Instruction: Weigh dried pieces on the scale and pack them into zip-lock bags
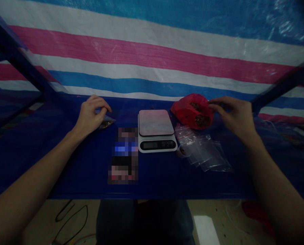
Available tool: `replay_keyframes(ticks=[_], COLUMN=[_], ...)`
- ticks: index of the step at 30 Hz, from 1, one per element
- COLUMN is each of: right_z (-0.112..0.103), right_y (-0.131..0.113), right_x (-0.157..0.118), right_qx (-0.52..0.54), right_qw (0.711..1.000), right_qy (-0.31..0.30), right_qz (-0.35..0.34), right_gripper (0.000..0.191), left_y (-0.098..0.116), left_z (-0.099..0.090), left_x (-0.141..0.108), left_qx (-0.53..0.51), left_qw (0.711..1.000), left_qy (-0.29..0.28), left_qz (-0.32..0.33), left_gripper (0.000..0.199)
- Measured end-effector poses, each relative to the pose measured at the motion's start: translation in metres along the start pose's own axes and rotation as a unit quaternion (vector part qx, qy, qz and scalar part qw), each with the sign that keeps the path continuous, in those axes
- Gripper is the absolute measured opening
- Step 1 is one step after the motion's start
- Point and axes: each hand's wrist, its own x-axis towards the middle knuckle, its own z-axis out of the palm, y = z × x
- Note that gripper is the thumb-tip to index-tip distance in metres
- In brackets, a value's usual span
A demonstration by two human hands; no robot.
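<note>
My left hand (92, 111) is closed, fingers curled, over a small clear zip bag (106, 123) with brownish contents at the left of the blue table. A bit of clear plastic shows between its thumb and fingers. On the right, my right hand (232, 114) pinches the rim of a red plastic bag (184, 110). That bag gapes, and dark brown bits show inside it. Between my hands sits a white kitchen scale (155, 124) with a bare metal-look plate; its display shows no readable number.
Several flat clear zip bags (208, 153) lie fanned out right of the scale, beside a small white cup (184, 151) with something brown in it. A pixelated flat item (123, 156) lies left of the scale. A striped sheet (152, 51) hangs behind the table.
</note>
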Motion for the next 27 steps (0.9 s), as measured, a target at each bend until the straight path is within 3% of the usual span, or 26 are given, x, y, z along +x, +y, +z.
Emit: replay_keyframes(ticks=[2,4,6,9,11,21,27], right_z=[-0.006,-0.009,-0.01,-0.007,-0.004,0.004,0.008], right_y=[-0.017,-0.035,-0.05,-0.064,-0.069,-0.084,-0.088], right_x=[-0.004,-0.009,-0.014,-0.019,-0.021,-0.024,-0.026], right_qx=[0.061,0.113,0.15,0.206,0.234,0.246,0.238], right_qw=[0.998,0.991,0.973,0.914,0.881,0.849,0.847], right_qy=[-0.012,-0.064,-0.167,-0.342,-0.405,-0.463,-0.473], right_qz=[0.002,-0.016,-0.049,-0.076,-0.075,-0.059,-0.055], right_gripper=[0.019,0.018,0.018,0.02,0.02,0.023,0.022], left_y=[0.0,-0.001,-0.003,-0.003,-0.004,-0.005,-0.004], left_z=[0.0,0.001,0.001,0.001,0.001,0.001,0.002], left_x=[0.0,0.0,0.0,-0.001,-0.001,-0.001,0.0], left_qx=[-0.003,-0.004,-0.004,0.001,0.002,0.011,-0.001], left_qw=[1.0,1.0,1.0,1.0,1.0,1.0,1.0], left_qy=[-0.002,-0.003,-0.003,-0.006,-0.007,-0.006,-0.002], left_qz=[-0.005,-0.006,-0.005,-0.007,-0.006,-0.005,0.001], left_gripper=[0.025,0.025,0.025,0.025,0.025,0.025,0.025])
